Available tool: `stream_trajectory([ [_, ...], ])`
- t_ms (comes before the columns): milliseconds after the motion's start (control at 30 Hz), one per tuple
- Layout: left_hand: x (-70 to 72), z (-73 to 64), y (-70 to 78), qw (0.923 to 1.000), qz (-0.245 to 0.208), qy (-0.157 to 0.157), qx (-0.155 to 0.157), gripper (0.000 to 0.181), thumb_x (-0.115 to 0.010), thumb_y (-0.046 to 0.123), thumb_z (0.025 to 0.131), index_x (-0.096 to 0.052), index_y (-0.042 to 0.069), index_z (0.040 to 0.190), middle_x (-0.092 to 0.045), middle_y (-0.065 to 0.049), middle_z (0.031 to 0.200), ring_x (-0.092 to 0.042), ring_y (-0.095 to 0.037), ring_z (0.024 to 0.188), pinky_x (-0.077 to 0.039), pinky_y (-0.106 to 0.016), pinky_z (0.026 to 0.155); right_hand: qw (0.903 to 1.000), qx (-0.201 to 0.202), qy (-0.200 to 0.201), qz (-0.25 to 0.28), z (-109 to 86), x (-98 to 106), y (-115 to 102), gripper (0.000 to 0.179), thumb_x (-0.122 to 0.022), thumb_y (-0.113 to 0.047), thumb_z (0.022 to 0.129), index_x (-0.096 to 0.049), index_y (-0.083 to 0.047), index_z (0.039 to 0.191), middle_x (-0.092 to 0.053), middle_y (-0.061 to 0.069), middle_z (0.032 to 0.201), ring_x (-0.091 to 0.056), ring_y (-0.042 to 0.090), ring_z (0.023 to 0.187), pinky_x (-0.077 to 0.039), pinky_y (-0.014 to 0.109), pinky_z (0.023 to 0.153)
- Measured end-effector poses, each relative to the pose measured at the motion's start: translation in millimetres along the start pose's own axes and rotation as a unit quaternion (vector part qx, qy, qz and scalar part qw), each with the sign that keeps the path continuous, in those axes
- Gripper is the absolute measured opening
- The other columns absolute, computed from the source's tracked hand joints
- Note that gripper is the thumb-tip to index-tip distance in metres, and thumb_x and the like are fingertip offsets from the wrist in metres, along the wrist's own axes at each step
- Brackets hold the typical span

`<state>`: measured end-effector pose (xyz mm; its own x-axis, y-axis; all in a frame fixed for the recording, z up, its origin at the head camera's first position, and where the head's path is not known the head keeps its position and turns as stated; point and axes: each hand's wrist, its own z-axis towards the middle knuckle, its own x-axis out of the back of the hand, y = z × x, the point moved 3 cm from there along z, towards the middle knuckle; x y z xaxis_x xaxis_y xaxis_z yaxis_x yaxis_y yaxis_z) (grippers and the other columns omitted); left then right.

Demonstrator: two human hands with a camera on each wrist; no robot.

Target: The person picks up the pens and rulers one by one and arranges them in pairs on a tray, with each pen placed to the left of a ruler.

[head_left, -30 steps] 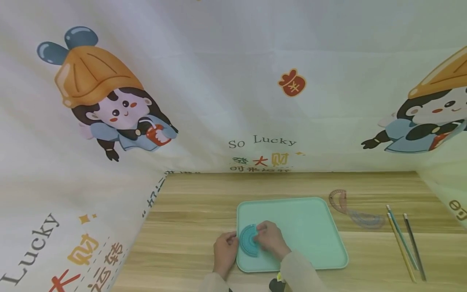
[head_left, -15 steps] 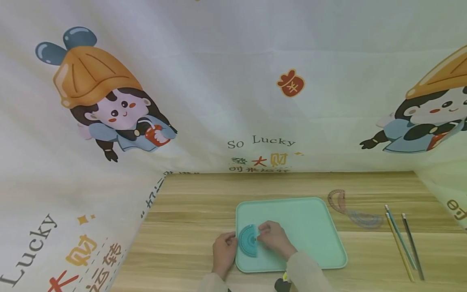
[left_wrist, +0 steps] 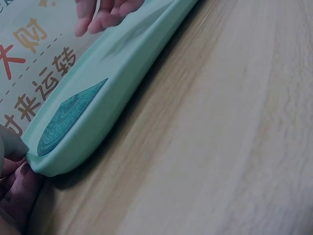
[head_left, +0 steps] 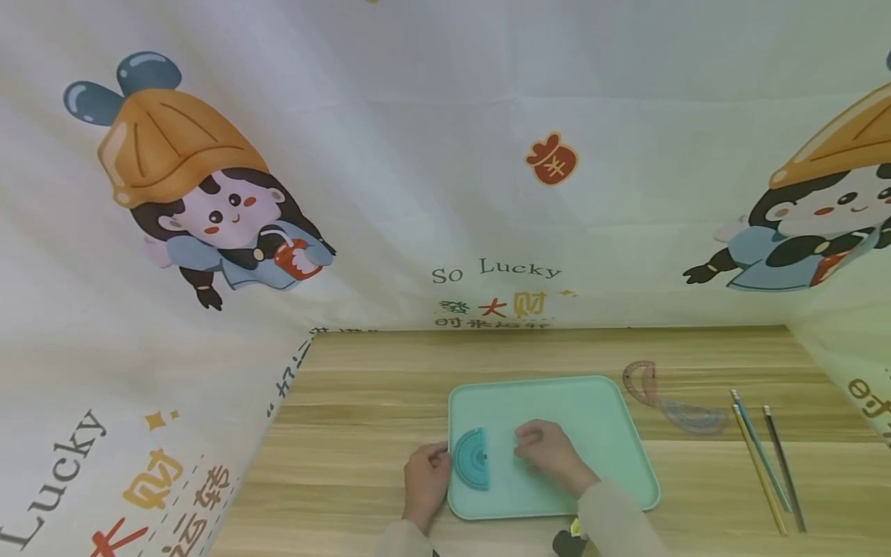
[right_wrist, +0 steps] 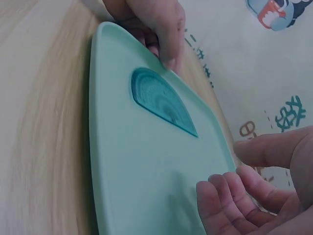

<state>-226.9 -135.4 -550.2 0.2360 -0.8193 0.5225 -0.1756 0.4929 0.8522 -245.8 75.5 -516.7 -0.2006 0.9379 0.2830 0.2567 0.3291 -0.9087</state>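
Observation:
A teal protractor (head_left: 472, 459) lies flat in the mint-green tray (head_left: 557, 495), close to its left side, straight edge facing right. My left hand (head_left: 426, 481) pinches the tray's left rim, the thumb on top in the right wrist view and the other fingers curled at the outer side. Over the middle of the tray hovers my right hand (head_left: 553, 452), holding nothing. The right wrist view shows its fingers (right_wrist: 232, 188) loosely bent, with a gap between thumb and index finger.
Right of the tray lie a reddish clear protractor (head_left: 642, 384) and a bluish clear protractor (head_left: 694, 418), close together. Further right are a yellow pencil (head_left: 760, 472), a blue-green pencil (head_left: 764, 456) and a dark pencil (head_left: 785, 470). A printed cloth (head_left: 390, 193) surrounds the wooden table (head_left: 376, 387).
My right hand has let go of the teal protractor and moved right, away from it. The protractor stays in the tray's left part. My left hand has kept its place at the rim.

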Motion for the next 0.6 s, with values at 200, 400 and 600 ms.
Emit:
stream_trajectory([
  [200, 0.8, 0.1, 0.1, 1.0, -0.005, 0.0, -0.005, 0.024, -0.059, 0.006, 0.086, -0.069, 0.0, 0.106, -0.067, -0.008, 0.092, -0.061, -0.016, 0.079, -0.053, -0.032, 0.07, 0.9999, -0.002, 0.009, 0.008, -3.0, 17, 2, 0.036, -0.063, -0.003, 0.079, -0.058, 0.005, 0.114, -0.062, 0.016, 0.102, -0.061, 0.021, 0.084, -0.056, 0.034, 0.07],
  [400, 0.7, 0.6, -0.1, 1.0, -0.006, -0.001, -0.001, 0.023, -0.059, 0.007, 0.086, -0.069, 0.0, 0.106, -0.066, -0.007, 0.091, -0.059, -0.015, 0.079, -0.052, -0.03, 0.069, 0.9997, -0.001, 0.015, 0.019, -7.7, 29, 1, 0.035, -0.062, -0.003, 0.081, -0.057, 0.007, 0.115, -0.062, 0.017, 0.102, -0.061, 0.022, 0.087, -0.056, 0.036, 0.072],
  [600, 0.0, 2.2, -0.8, 0.9999, -0.01, 0.002, -0.005, 0.022, -0.059, 0.007, 0.086, -0.069, 0.0, 0.105, -0.066, -0.006, 0.089, -0.059, -0.015, 0.078, -0.051, -0.029, 0.068, 0.9994, -0.008, 0.017, 0.029, -10.6, 37, 4, 0.036, -0.061, -0.003, 0.082, -0.056, 0.007, 0.117, -0.061, 0.018, 0.105, -0.061, 0.023, 0.089, -0.056, 0.037, 0.073],
])
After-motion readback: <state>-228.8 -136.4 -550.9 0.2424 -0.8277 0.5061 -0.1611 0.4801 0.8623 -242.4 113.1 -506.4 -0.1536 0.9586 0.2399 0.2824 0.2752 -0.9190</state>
